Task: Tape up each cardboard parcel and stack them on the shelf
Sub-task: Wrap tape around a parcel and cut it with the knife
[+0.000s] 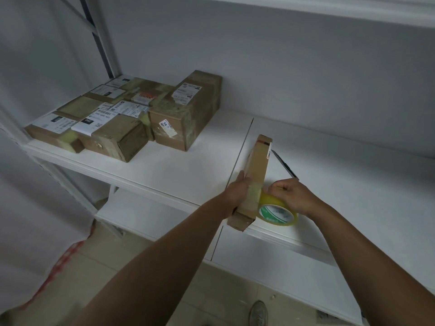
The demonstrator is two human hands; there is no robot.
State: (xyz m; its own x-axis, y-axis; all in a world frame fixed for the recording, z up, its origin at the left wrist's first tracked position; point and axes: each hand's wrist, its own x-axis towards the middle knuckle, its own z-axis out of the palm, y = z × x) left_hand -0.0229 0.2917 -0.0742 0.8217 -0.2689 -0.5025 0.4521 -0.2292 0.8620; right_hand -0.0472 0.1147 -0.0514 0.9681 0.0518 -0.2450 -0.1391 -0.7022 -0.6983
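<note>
At five o'clock on the white shelf (188,161), we hold one flat cardboard parcel (255,175) on edge: our left hand (239,192) clasps its near end, fingers wrapped round it; our right hand (290,195) grips the yellow tape roll (277,211), fingertips pinching the strip against the cardboard. Taping in progress, by our reckoning. At ten o'clock, a cluster of taped, labelled parcels (131,114) already shelved. Dark blade-like tool (284,164) beside the parcel, at three o'clock.

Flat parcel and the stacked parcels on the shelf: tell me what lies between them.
Head view: only bare white shelf lies between the flat parcel and the stacked parcels.
</note>
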